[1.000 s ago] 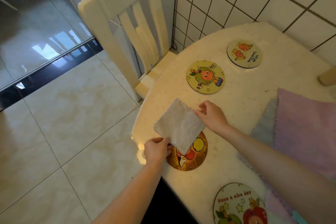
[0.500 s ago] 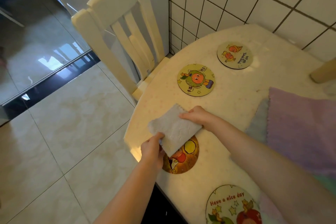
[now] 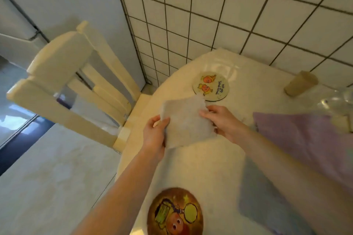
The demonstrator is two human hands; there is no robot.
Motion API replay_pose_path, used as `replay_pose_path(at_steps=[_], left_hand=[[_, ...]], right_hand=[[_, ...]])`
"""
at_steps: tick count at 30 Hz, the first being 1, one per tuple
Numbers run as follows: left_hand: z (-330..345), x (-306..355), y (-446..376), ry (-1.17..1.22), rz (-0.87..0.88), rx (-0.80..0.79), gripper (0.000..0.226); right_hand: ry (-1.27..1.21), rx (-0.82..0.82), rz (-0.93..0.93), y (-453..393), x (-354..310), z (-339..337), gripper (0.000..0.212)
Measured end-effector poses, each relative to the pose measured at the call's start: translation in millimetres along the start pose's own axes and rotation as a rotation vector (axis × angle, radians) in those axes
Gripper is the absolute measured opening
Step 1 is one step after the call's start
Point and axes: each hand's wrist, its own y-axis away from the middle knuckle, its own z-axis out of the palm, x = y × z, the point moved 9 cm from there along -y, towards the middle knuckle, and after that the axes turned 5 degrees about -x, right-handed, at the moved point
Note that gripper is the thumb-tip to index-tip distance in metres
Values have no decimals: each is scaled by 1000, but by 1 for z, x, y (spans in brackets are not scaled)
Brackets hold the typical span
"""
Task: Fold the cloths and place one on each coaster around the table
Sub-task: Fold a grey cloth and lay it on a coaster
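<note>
Soft folded cloth (image 3: 186,122) carried between two hands.
Left hand (image 3: 154,133) and right hand (image 3: 221,120) pinch opposite edges; it looks light, limp, best gripped at the edges.

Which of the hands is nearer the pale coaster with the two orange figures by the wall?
The right hand. It pinches the white cloth just below that coaster, while the left hand grips the cloth's opposite edge, farther off towards the chair.

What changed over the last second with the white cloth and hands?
Both hands, left hand and right hand, carried the white cloth away from the dark orange coaster toward the pale coaster. Grip unchanged; purple cloth stayed put.
</note>
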Motion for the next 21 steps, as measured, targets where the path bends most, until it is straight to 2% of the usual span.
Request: replay_pose_path(at_steps=[5, 10, 14, 18, 21], left_hand=[[79, 64, -78, -290, 109, -110, 21], [152, 102, -135, -621, 282, -219, 25], [202, 111, -167, -802, 418, -325, 19], [230, 100, -206, -992, 469, -379, 31], [248, 96, -226, -1107, 519, -432, 30]], right_hand=[[-133, 207, -12, -41, -23, -60, 22], [-282, 323, -14, -69, -26, -93, 24], [-368, 434, 5, -87, -15, -111, 18], [-369, 499, 39, -107, -2, -121, 5], [-439, 504, 95, -118, 13, -119, 7]])
